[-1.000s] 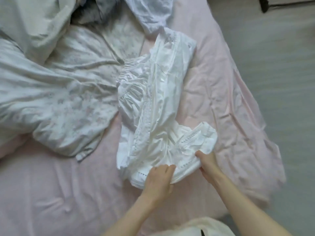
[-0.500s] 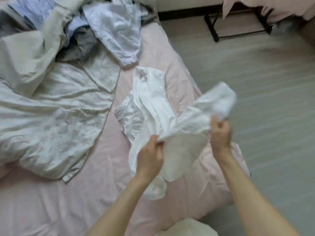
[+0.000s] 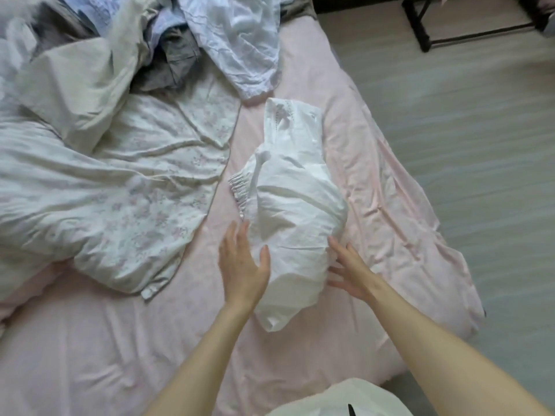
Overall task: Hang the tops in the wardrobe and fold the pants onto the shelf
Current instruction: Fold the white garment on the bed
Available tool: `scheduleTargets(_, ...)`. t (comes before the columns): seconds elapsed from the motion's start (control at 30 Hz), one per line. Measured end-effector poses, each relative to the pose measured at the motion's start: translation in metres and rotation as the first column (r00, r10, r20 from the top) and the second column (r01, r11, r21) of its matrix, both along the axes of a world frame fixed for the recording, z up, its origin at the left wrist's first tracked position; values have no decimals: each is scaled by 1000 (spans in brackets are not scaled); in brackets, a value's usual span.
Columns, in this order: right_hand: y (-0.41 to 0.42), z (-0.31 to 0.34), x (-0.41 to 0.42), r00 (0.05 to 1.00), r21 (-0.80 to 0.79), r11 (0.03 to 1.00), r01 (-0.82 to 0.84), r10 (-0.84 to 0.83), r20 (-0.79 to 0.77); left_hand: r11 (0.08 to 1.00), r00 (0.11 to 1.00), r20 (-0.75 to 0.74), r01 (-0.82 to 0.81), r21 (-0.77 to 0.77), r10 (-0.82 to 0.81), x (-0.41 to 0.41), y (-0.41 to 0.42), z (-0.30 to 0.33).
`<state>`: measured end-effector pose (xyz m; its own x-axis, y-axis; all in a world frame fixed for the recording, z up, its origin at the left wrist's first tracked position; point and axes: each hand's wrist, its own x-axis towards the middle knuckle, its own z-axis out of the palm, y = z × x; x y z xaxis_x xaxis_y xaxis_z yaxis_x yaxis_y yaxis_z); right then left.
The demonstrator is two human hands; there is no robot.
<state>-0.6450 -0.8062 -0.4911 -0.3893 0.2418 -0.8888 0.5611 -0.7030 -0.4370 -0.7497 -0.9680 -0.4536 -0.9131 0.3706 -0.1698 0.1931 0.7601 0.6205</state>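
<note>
White cotton pants lie half-folded on the pink bed, long axis running away from the person. Both hands are released, fingers straight: the left hand touches the near left side, the right hand flanks the right. Bare sheet lies to the right before the bed's edge; a floral quilt crowds the left.

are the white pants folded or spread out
Folded: the white pants lie doubled over in a narrow bundle on the bed.
</note>
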Motion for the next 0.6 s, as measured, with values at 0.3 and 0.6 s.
scheduleTargets(0.3, 5, 75, -72, 956, 899, 437, -33, 275, -98, 940, 983, 18, -180, 289, 183, -36, 4, 38)
scheduleTargets(0.6, 27, 72, 20, 140, 628, -259, -734, 846, 514, 963, 993, 15, -120, 242, 120, -33, 13, 52)
